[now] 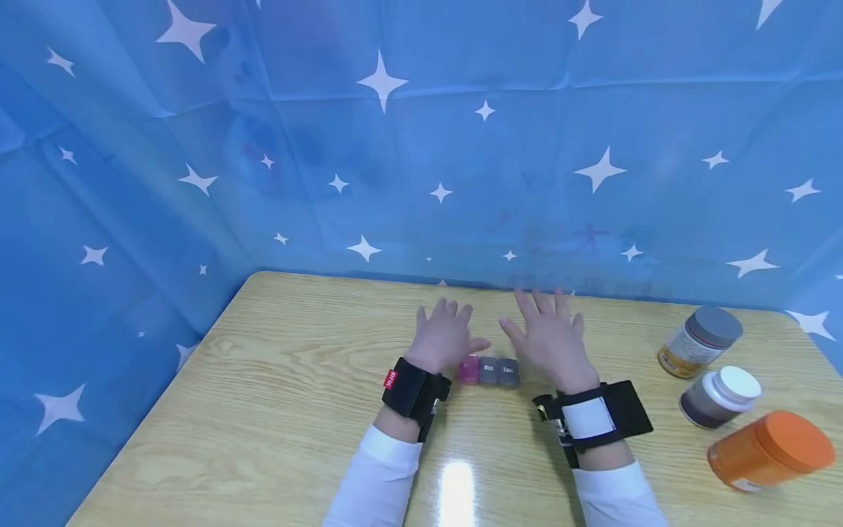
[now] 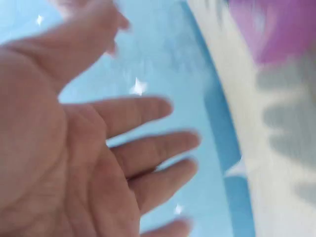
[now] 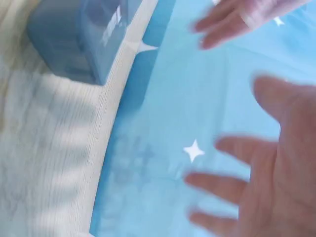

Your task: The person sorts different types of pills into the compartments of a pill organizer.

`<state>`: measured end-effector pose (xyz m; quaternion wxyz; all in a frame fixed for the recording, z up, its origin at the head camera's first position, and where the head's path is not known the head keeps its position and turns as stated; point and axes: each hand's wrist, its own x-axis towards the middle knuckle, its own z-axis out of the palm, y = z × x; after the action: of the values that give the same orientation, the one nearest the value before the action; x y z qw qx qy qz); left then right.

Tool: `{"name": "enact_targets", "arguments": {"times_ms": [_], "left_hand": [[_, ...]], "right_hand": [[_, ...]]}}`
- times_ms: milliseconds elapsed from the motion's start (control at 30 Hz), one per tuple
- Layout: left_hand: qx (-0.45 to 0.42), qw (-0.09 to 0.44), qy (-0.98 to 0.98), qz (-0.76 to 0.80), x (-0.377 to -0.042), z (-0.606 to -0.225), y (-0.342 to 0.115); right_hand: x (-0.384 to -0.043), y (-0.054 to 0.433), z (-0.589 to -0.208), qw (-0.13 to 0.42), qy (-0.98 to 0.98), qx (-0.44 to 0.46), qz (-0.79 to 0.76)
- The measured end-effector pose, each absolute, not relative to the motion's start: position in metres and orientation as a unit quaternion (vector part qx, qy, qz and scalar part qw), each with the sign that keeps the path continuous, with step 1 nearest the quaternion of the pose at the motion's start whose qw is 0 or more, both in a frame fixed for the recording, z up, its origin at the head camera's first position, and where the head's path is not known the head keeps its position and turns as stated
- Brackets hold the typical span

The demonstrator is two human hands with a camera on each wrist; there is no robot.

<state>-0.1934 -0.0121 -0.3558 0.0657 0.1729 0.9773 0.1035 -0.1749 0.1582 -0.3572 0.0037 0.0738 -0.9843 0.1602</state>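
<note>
A small pill organizer (image 1: pixel 489 371) with one pink and two grey compartments lies on the table between the two hands. My left hand (image 1: pixel 443 338) is spread with straight fingers just above and left of its pink end; that pink compartment (image 2: pixel 281 29) shows at the top right of the left wrist view. On the other side, my right hand (image 1: pixel 548 344) has its fingers fanned out, close to the grey end. The grey compartment (image 3: pixel 74 42) appears at the upper left in the right wrist view. Neither palm holds anything.
Three bottles stand on the right of the wooden table (image 1: pixel 263 410): a grey-lidded one (image 1: pixel 700 342), a white-lidded one (image 1: pixel 721 397) and an orange one (image 1: pixel 770 451). Behind the table's far edge hangs a blue star-patterned cloth (image 1: pixel 421 146), also along the left.
</note>
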Motion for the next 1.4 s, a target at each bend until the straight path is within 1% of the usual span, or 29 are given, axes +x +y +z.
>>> {"name": "enact_targets", "arguments": {"times_ms": [100, 167, 233, 333, 533, 600, 767, 867, 933, 1000, 1167, 1267, 1400], "left_hand": [[0.240, 0.088, 0.964, 0.077, -0.186, -0.360, -0.007], [0.266, 0.081, 0.958, 0.069, -0.183, -0.364, -0.005], [0.272, 0.066, 0.958, 0.065, -0.181, -0.367, -0.002], [0.278, 0.035, 0.959, 0.042, -0.179, -0.372, 0.000], [0.274, 0.008, 0.960, 0.048, -0.174, -0.379, -0.001], [0.275, -0.001, 0.959, 0.063, -0.172, -0.381, -0.002], [0.272, -0.007, 0.958, 0.092, -0.171, -0.384, -0.003], [0.271, -0.011, 0.957, 0.101, -0.171, -0.384, -0.003], [0.271, -0.010, 0.957, 0.102, -0.170, -0.384, -0.003], [0.271, -0.007, 0.957, 0.103, -0.171, -0.385, -0.003], [0.276, -0.004, 0.956, 0.101, -0.171, -0.386, -0.002], [0.283, -0.007, 0.954, 0.102, -0.171, -0.386, -0.003], [0.290, -0.007, 0.951, 0.104, -0.173, -0.387, -0.004]], "right_hand": [[-0.170, 0.159, -0.363, -0.013, -0.979, 0.144, 0.141], [-0.167, 0.159, -0.369, -0.022, -0.973, 0.184, 0.135], [-0.163, 0.158, -0.374, -0.025, -0.969, 0.205, 0.134], [-0.158, 0.157, -0.381, -0.008, -0.967, 0.225, 0.120], [-0.150, 0.157, -0.391, 0.041, -0.960, 0.261, 0.090], [-0.148, 0.158, -0.392, 0.052, -0.959, 0.265, 0.082], [-0.146, 0.161, -0.391, 0.058, -0.956, 0.273, 0.090], [-0.149, 0.165, -0.387, 0.040, -0.953, 0.275, 0.123], [-0.154, 0.168, -0.383, 0.026, -0.952, 0.262, 0.157], [-0.162, 0.172, -0.380, 0.025, -0.953, 0.244, 0.180], [-0.189, 0.174, -0.379, 0.048, -0.961, 0.197, 0.188], [-0.201, 0.173, -0.384, 0.018, -0.965, 0.191, 0.177], [-0.208, 0.175, -0.391, -0.031, -0.964, 0.198, 0.172]]}}
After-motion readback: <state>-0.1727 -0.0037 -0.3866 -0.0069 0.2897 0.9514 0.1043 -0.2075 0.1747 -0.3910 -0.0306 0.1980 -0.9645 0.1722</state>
